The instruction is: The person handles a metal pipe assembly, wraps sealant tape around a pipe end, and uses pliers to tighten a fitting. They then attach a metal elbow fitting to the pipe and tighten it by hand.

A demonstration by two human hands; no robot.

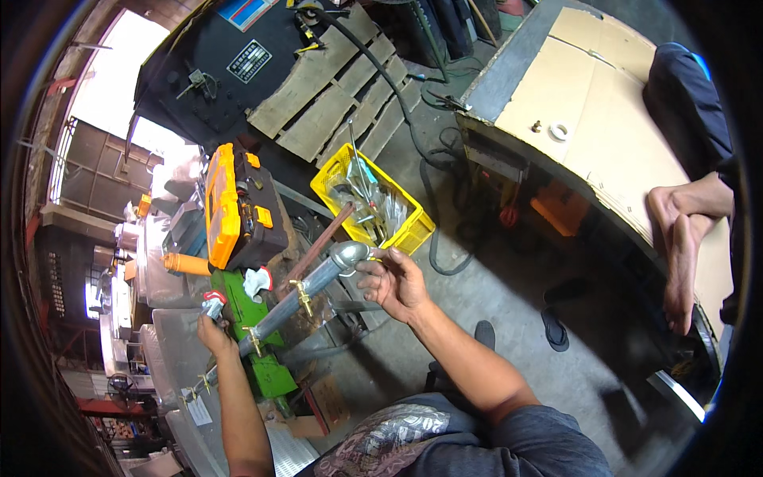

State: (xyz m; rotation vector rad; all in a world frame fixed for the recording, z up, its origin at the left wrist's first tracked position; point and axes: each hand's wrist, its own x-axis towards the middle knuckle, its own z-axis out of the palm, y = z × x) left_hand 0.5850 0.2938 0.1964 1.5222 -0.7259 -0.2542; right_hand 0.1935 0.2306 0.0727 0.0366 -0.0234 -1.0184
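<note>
Shiny grey metal pipe (321, 278) with brass valves (303, 297), held up between two hands
Rounded elbow (348, 255) is touched by curled right fingers (372, 280), firm grip can't be told; crumpled red-edged cloth (213, 302) is pinched in left hand (213, 335).

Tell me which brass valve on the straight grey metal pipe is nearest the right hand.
The brass valve closest to the rounded silver metal elbow; the other brass valves sit farther from the right hand, toward the picture's lower left.
</note>
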